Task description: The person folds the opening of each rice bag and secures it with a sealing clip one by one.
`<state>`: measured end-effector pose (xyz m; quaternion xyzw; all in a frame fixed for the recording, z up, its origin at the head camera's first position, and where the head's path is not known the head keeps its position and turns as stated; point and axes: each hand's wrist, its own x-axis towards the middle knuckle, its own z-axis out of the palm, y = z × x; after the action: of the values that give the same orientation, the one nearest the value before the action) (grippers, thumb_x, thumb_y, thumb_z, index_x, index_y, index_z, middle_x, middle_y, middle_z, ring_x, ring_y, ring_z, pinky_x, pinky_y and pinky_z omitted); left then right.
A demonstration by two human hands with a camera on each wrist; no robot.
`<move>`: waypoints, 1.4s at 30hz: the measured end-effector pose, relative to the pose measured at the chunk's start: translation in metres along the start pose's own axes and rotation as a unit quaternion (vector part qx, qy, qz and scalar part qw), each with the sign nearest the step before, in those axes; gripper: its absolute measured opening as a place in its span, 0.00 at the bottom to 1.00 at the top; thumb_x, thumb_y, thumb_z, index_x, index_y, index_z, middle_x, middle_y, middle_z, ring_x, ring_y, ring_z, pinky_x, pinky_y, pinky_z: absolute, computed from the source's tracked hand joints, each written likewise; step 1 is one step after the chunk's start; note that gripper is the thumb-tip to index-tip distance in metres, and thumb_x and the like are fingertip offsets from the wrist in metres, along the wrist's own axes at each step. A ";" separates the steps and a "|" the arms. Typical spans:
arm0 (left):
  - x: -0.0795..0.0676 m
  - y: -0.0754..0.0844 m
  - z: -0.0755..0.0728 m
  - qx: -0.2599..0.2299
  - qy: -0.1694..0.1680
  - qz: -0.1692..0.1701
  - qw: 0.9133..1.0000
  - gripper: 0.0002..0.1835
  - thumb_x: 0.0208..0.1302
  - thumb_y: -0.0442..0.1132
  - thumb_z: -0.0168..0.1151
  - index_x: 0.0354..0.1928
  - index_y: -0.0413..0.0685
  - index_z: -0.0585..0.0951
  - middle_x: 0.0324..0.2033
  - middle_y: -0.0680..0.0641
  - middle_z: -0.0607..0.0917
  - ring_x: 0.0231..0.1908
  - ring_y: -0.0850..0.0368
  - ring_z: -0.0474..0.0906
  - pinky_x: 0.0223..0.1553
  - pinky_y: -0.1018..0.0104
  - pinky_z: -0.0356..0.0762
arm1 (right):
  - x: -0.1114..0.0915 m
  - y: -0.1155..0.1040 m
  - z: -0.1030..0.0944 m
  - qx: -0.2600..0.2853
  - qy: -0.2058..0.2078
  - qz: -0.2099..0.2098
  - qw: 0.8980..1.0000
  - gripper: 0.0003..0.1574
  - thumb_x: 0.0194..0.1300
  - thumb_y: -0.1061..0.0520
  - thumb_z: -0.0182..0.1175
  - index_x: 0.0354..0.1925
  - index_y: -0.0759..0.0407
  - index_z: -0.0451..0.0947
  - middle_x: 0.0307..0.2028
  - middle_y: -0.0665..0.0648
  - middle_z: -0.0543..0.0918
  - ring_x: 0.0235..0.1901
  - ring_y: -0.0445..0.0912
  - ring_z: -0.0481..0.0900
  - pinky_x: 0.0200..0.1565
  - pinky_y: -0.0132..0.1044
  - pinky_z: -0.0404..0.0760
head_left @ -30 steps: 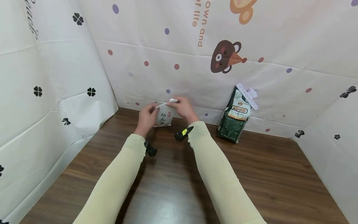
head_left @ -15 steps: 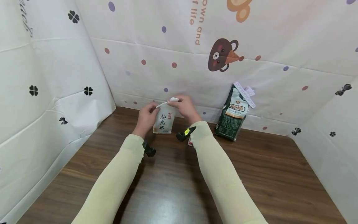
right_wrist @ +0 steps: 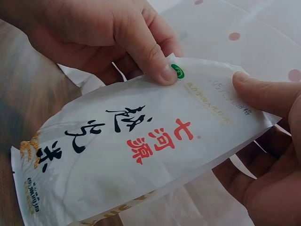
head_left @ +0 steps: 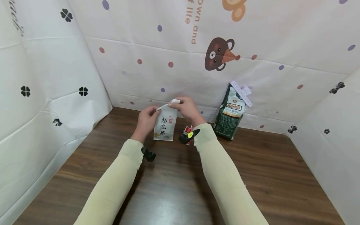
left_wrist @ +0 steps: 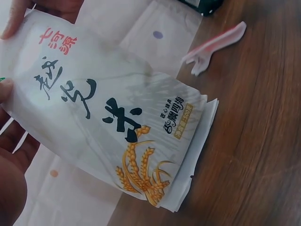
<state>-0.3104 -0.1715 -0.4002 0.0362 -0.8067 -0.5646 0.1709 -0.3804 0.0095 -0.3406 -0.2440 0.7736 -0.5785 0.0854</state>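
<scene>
A white rice bag [head_left: 164,125] with black and red characters hangs upright between both hands near the back of the table. Its top edge is folded into a narrow strip. My left hand [head_left: 147,121] pinches the left top corner, thumb on the front by a green logo, as the right wrist view shows. The right hand [head_left: 189,109] pinches the other top corner, its thumb [right_wrist: 249,89] on the front face. Golden wheat ears are printed at the bag's lower end [left_wrist: 146,174]. Behind the right wrist lies a red and white clip [left_wrist: 214,44], partly hidden in the head view.
A dark green KOKO bag [head_left: 230,114] leans on the back cloth at the right, a white sealing clip [head_left: 241,93] across its top. Patterned white cloth [head_left: 146,47] walls the brown wooden table [head_left: 168,187] at the back and sides.
Both hands keep their pinch while the white bag's lower end has swung towards me, showing more of its front. The red and white clip has come into sight beside the right wrist.
</scene>
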 end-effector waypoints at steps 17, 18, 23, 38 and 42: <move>-0.012 0.020 0.020 -0.028 -0.015 0.030 0.999 0.11 0.69 0.46 0.59 0.47 0.51 0.83 0.45 0.47 0.85 0.45 0.53 0.80 0.48 0.54 0.79 | -0.028 -0.011 -0.026 -0.007 0.009 -0.002 1.000 0.11 0.62 0.53 0.66 0.39 0.59 0.85 0.36 0.52 0.85 0.39 0.46 0.78 0.42 0.38 0.77; -0.013 0.022 0.021 -0.031 -0.016 0.030 0.999 0.11 0.69 0.46 0.59 0.46 0.51 0.84 0.45 0.47 0.85 0.45 0.53 0.80 0.48 0.54 0.79 | -0.029 -0.011 -0.027 -0.008 0.011 -0.002 1.000 0.11 0.62 0.53 0.66 0.40 0.59 0.85 0.36 0.52 0.85 0.39 0.46 0.78 0.43 0.38 0.77; -0.016 0.028 0.030 -0.041 -0.026 0.032 0.998 0.11 0.69 0.46 0.59 0.47 0.51 0.83 0.46 0.47 0.85 0.46 0.53 0.80 0.49 0.54 0.79 | -0.036 -0.011 -0.038 -0.013 0.019 -0.002 1.000 0.12 0.62 0.54 0.66 0.41 0.60 0.85 0.36 0.52 0.84 0.40 0.46 0.78 0.44 0.39 0.78; -0.021 0.044 0.066 -0.073 -0.057 0.055 0.994 0.09 0.69 0.44 0.59 0.45 0.50 0.83 0.46 0.46 0.84 0.46 0.52 0.80 0.49 0.54 0.79 | -0.063 -0.010 -0.072 -0.020 0.046 0.015 0.999 0.13 0.62 0.53 0.66 0.41 0.60 0.84 0.40 0.55 0.84 0.43 0.48 0.78 0.47 0.42 0.78; -0.022 0.047 0.076 -0.078 -0.066 0.054 0.993 0.09 0.69 0.43 0.59 0.44 0.50 0.83 0.45 0.47 0.84 0.45 0.52 0.80 0.48 0.54 0.80 | -0.069 -0.007 -0.081 -0.029 0.056 0.014 0.998 0.13 0.62 0.53 0.66 0.41 0.60 0.85 0.39 0.56 0.85 0.40 0.48 0.79 0.44 0.41 0.78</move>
<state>-0.3071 -0.0806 -0.3852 -0.0581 -0.7706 -0.6167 0.1498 -0.3522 0.1102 -0.3187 -0.2028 0.7969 -0.5674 0.0432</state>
